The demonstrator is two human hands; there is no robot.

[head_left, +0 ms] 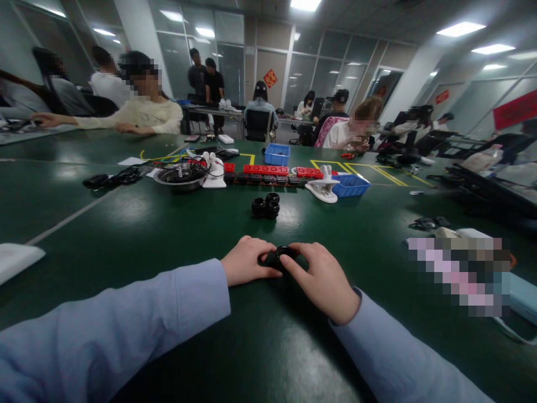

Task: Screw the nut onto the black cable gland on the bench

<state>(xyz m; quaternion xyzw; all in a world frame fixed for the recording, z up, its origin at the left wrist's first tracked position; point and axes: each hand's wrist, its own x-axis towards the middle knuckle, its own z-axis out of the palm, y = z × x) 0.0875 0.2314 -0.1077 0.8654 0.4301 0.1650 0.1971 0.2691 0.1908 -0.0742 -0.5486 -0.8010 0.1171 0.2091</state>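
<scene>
Both hands meet around a black ring-shaped part (pixel 285 251) with a round opening on top, low over the green table (pixel 188 235). My left hand (pixel 250 260) grips its left side between thumb and fingers. From the right, my right hand (pixel 321 274) closes on it, thumb at the near rim and fingers at the far side. The part's lower portion is hidden in shadow and behind the fingers. A small cluster of similar black round parts (pixel 260 208) stands on the table just beyond my hands, some apparently stacked.
Farther back lie red trays (pixel 265 169), a white clip (pixel 323 189), blue bins (pixel 351 186) (pixel 277 154), a metal bowl (pixel 178 180) with cables, and black cables (pixel 113 178). At right are a phone-like pink item (pixel 457 274) and a light blue object (pixel 522 296). Several people sit around.
</scene>
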